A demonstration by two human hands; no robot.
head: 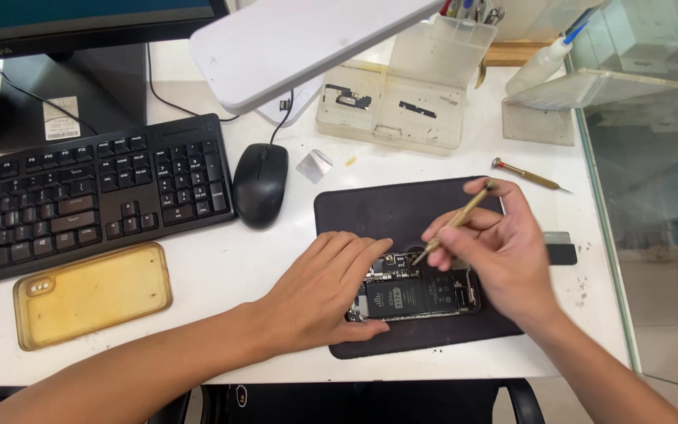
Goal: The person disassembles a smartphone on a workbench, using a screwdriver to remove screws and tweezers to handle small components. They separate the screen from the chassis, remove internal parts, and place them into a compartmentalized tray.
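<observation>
An opened smartphone (pixel 417 297) with its black battery and circuit boards showing lies on a dark work mat (pixel 386 208). My left hand (pixel 327 286) rests flat on the phone's left end and steadies it. My right hand (pixel 500 247) grips a thin brass-coloured screwdriver (pixel 455 223). The tool's tip touches the phone's upper edge near the middle.
A yellowed clear phone case (pixel 92 294) lies at the left front. A black keyboard (pixel 80 192) and mouse (pixel 260 183) sit behind it. A second screwdriver (pixel 529 174), a clear parts box (pixel 394 106), a white lamp head (pixel 308 39) and a glass panel (pixel 653 157) are at the right and back.
</observation>
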